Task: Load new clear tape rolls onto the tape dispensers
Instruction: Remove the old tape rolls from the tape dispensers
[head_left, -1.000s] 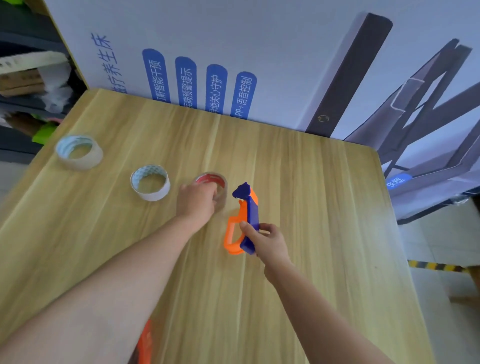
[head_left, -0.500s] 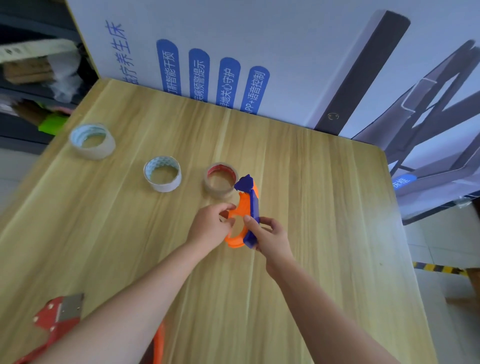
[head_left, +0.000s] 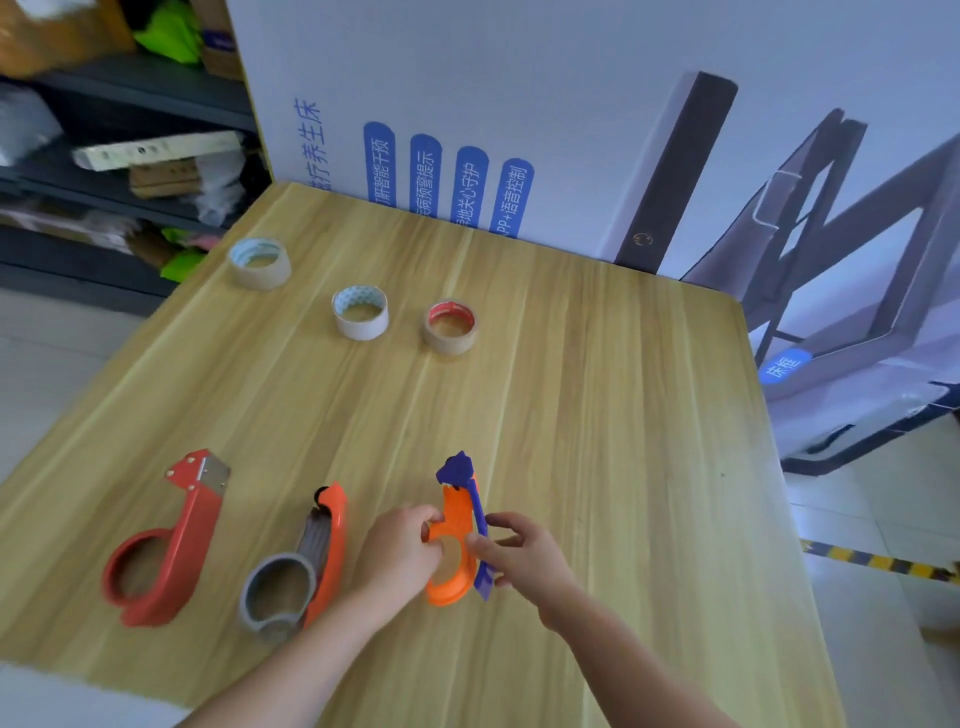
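An orange and blue tape dispenser (head_left: 456, 525) stands on edge on the wooden table (head_left: 597, 415), held from both sides. My left hand (head_left: 402, 551) pinches its orange ring at the left. My right hand (head_left: 519, 551) grips its blue handle side at the right. Three tape rolls lie flat further back: one with a red core (head_left: 449, 327), a white one with a blue patterned core (head_left: 360, 312) and a clear one (head_left: 260, 262). Two empty dispensers rest at the near left: a red one (head_left: 166, 545) and an orange and grey one (head_left: 301, 566).
A large printed cardboard box (head_left: 519, 104) stands along the table's far edge. Dark shelves (head_left: 104, 156) with packages are at the far left. The floor to the right carries a yellow and black striped strip (head_left: 878, 561).
My left hand left the red-core roll and took hold of the orange dispenser's ring. The view tilted down, so the two other dispensers came into sight.
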